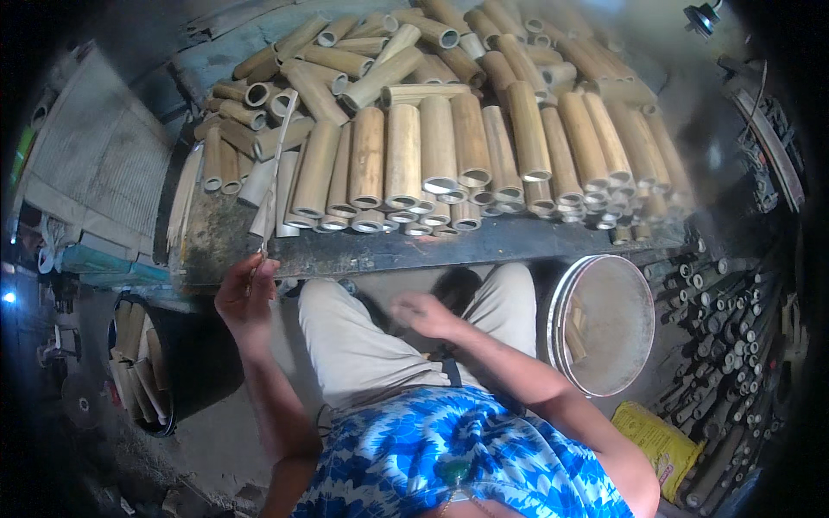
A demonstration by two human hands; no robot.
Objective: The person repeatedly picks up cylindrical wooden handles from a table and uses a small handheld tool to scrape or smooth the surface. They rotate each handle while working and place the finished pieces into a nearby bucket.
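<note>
My left hand [246,293] is raised at the near edge of the bench [363,250], fingers pinched on a long thin bamboo strip [278,164] that rises up over the stacked tubes. My right hand [423,315] hangs in front of my lap, over my pale trousers, fingers curled; it is blurred and I cannot make out anything in it. Several cut bamboo tubes [406,155] lie side by side on the bench, open ends toward me, with more piled behind.
A black bucket [186,363] with bamboo pieces stands at my left. A round metal pan [604,324] sits at my right. Thin bamboo poles [725,345] pile at the far right beside a yellow bag [661,440]. Woven mats [95,164] lie left.
</note>
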